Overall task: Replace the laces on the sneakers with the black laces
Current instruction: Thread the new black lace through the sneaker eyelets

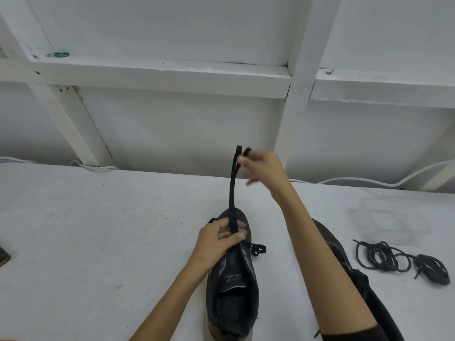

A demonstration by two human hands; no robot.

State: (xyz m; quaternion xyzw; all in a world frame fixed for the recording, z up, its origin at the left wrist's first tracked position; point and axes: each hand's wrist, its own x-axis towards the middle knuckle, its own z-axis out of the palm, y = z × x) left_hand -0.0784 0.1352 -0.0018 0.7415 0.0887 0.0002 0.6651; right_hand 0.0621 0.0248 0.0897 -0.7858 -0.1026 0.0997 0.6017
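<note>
Found one dark sneaker [231,286] standing on the white tabletop [86,230], toe pointing away, heel nearest the camera wearer, tongue exposed and upper eyelets bare. Noted a flat black lace [232,193] rising near-vertical from the toe end of the eyelet rows, both strands together and taut. Recorded the right hand [261,168] high above the toe, thumb and forefinger pinching both lace tips; remaining fingers blurred, apparently loose. Recorded the left hand [219,239] on the forefoot, fingers curled round the two strands at their base and bearing down on the shoe.

Judged this arrangement deliberate: left hand anchoring the sneaker against the upward pull, right hand matching the tips to equalise strand length before any crossing. Judged lacing to be at its first row only. Saw a short black loop [258,249] protruding at the sneaker's right side, source not determinable.

Located the second sneaker [337,247] just beside the first, to its right, largely hidden beneath the right forearm; lacing state not visible. Logged two coils of dark round laces [384,257] lying on the tabletop farther right, well apart from the work, presumably set aside; whether removed or spare, could not tell. Logged a clear plastic container [391,220] behind them and a white cable [369,180] running along the wall foot.
</note>
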